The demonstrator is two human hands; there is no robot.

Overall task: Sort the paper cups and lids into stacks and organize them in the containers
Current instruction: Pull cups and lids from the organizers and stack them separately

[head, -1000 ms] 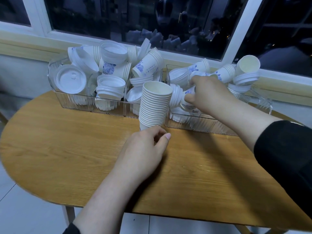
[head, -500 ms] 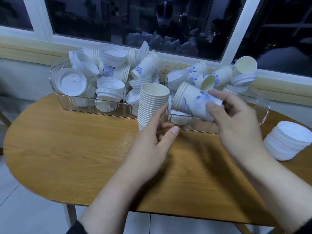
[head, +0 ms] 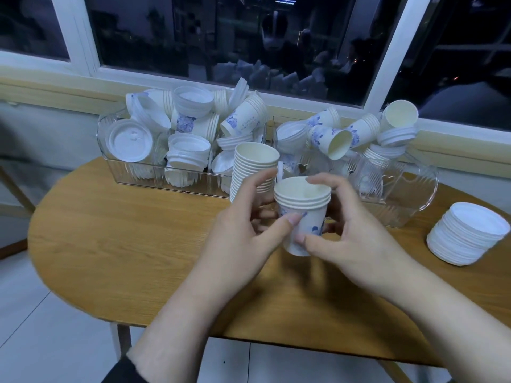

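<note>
Both hands hold a short nested stack of white paper cups with blue flowers [head: 302, 205] upright above the table's middle. My left hand [head: 246, 230] grips its left side and my right hand [head: 348, 233] grips its right side, thumbs in front. Just behind stands a tall stack of cups [head: 253, 167] on the table. A stack of white lids [head: 467, 236] lies at the right. Two clear containers, the left one [head: 132, 172] and the right one [head: 401, 200], hold jumbled cups and lids.
The wooden table [head: 124, 244] has a rounded left end, with tiled floor below its front edge. A window sill and dark window run right behind the containers.
My right hand brought the small cup stack from the right container toward me and turned it upright. My left hand left the tall stack and took hold of the small one.
</note>
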